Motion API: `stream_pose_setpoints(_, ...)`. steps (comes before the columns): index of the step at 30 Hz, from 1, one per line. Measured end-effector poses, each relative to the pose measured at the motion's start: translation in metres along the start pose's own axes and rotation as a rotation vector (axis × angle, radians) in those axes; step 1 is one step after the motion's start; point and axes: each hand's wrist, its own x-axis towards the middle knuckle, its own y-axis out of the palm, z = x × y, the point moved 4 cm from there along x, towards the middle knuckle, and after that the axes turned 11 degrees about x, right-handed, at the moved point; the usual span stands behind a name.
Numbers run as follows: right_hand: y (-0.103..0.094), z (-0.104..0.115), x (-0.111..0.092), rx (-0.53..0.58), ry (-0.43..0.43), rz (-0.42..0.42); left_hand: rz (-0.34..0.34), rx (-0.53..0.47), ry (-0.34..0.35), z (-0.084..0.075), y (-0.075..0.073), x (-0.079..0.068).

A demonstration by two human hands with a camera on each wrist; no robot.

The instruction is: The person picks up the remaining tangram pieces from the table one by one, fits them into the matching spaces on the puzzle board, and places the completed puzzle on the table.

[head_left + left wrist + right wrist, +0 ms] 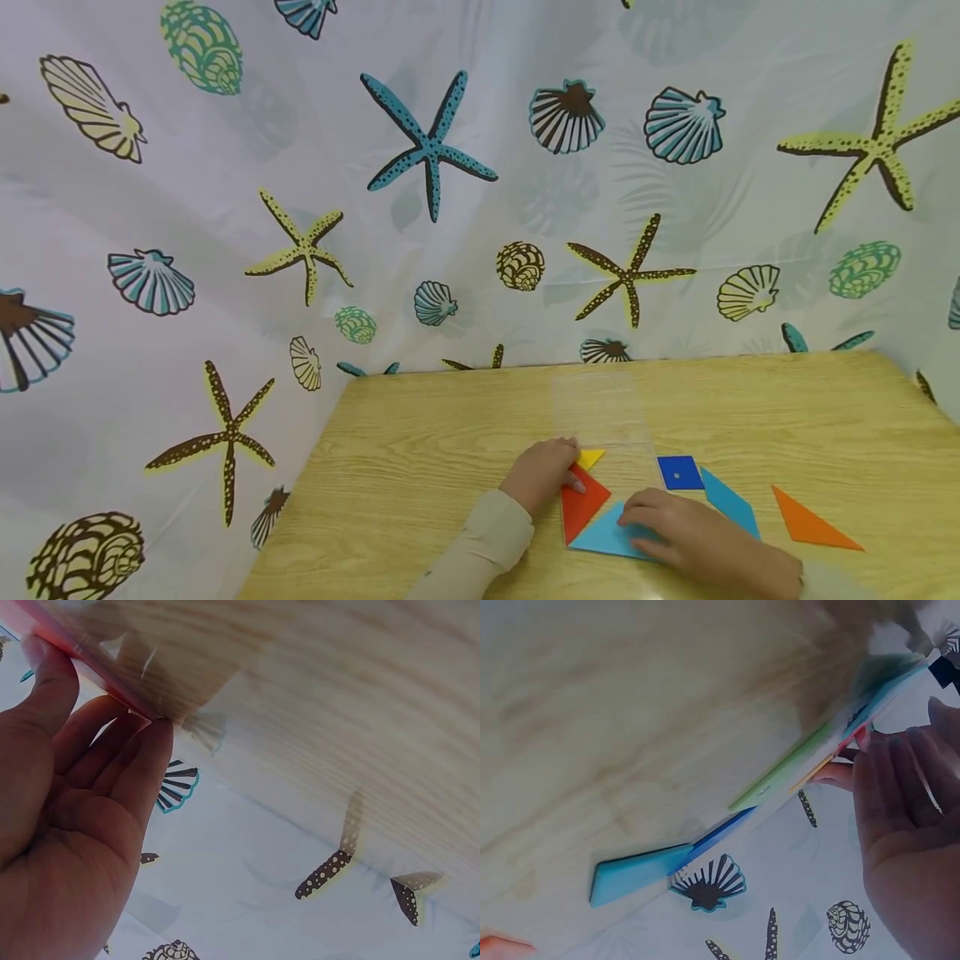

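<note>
Two loosely spread hands: left hand (543,473) touches red triangle (585,502); right hand (692,533) touches light-blue triangle (602,535) at red's four o'clock.

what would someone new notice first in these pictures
Probably the large blue starfish printed on the white cloth behind the table. Next, perhaps, come the red triangle at the left hand and the light blue piece partly under the right hand. An orange triangle lies apart, toward the table's right side.
</note>
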Motion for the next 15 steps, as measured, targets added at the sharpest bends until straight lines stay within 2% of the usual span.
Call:
stream_pose_setpoints(2, 0.002, 0.003, -0.003, 0.002, 0.038, 0.027, -0.002, 0.001, 0.005, 0.000, -0.001, 0.000)
stream_pose_setpoints(5, 0.005, 0.006, -0.006, 0.006, 0.049, 0.054, 0.003, -0.002, 0.011, 0.000, -0.003, -0.001)
stream_pose_setpoints(12, 0.010, 0.007, -0.010, -0.048, -0.079, -0.031, 0.011, -0.024, -0.008, 0.001, -0.001, 0.000)
stream_pose_setpoints(15, 0.012, 0.006, -0.011, -0.049, -0.093, -0.040, 0.006, -0.017, -0.005, 0.001, 0.000, -0.001)
